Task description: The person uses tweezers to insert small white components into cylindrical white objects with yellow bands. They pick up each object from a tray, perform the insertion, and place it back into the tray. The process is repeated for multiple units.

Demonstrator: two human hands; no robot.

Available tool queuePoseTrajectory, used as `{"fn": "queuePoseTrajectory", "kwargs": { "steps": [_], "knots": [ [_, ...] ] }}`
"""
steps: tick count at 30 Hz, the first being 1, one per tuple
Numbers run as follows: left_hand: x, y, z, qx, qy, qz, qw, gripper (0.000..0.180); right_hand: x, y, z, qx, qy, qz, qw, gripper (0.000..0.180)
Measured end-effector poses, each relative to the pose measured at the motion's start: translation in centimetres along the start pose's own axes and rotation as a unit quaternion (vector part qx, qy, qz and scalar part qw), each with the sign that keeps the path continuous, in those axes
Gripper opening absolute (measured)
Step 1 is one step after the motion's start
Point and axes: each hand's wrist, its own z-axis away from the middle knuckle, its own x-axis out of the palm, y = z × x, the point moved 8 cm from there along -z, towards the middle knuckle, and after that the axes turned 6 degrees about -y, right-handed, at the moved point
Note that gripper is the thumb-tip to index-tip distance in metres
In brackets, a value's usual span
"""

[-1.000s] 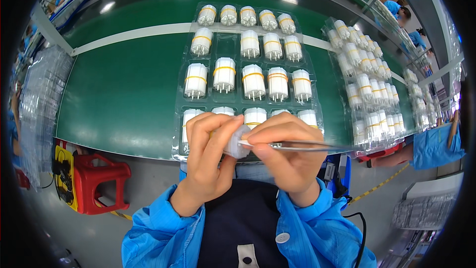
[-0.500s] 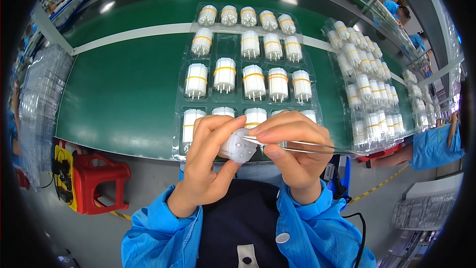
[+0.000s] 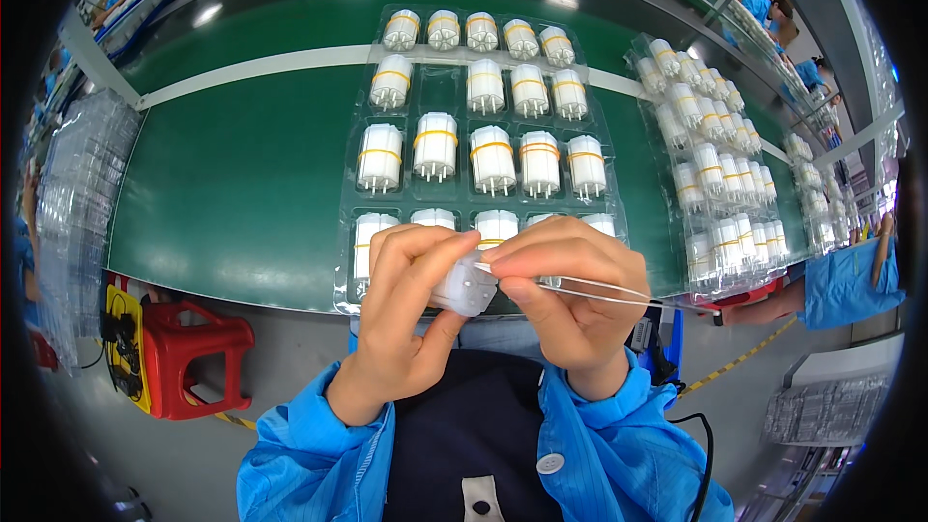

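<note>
Left hand (image 3: 396,319) closed around a white plug (image 3: 464,294), thumb beneath, forefinger along the top, end face turned toward the right hand (image 3: 570,304). Right hand pinches a pair of metal tweezers (image 3: 609,288) between thumb and fingers; their legs run out to the right of the grip, pale tip at the plug's end face. Whether the tip grasps anything: too small to tell. Held plug sits between both hands, in front of the near edge of a green table (image 3: 232,193). Just beyond the grip, a clear tray (image 3: 441,89) of upright white plugs (image 3: 492,159), each with a yellow band. Farther right, more banded plugs (image 3: 710,169). Lower left of the grip, a red stool (image 3: 198,362).
</note>
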Motion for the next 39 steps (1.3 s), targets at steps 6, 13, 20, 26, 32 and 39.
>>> {"fn": "queuePoseTrajectory", "kwargs": {
  "steps": [6,13,20,26,32,39],
  "knots": [
    [0.3,-0.2,0.1,0.007,-0.042,-0.007,0.999,0.053,0.6,-0.7,-0.9,-0.027,-0.075,0.076,0.994,0.013],
    [-0.1,-0.3,-0.3,-0.034,-0.02,0.199,0.979,0.059,-6.0,2.7,3.3,-0.012,0.298,-0.155,0.942,0.026],
    [-3.5,1.1,-3.3,-0.015,-0.034,0.002,0.999,0.055,-11.7,5.9,6.7,0.019,0.366,-0.04,0.93,0.023],
    [-2.9,-2.6,-13.1,0.009,-0.118,-0.236,0.964,0.035,-12.8,10.1,9.1,0.089,0.417,-0.053,0.903,0.018],
    [-1.4,-11.9,-17.6,-0.055,-0.089,-0.414,0.904,0.043,-12.2,9.6,8.6,0.072,0.392,-0.064,0.915,0.019],
    [1.3,-13.1,-18.3,0.017,-0.073,-0.616,0.784,0.051,-12.3,9.5,8.7,0.075,0.377,-0.057,0.921,0.018]
  ]
}}
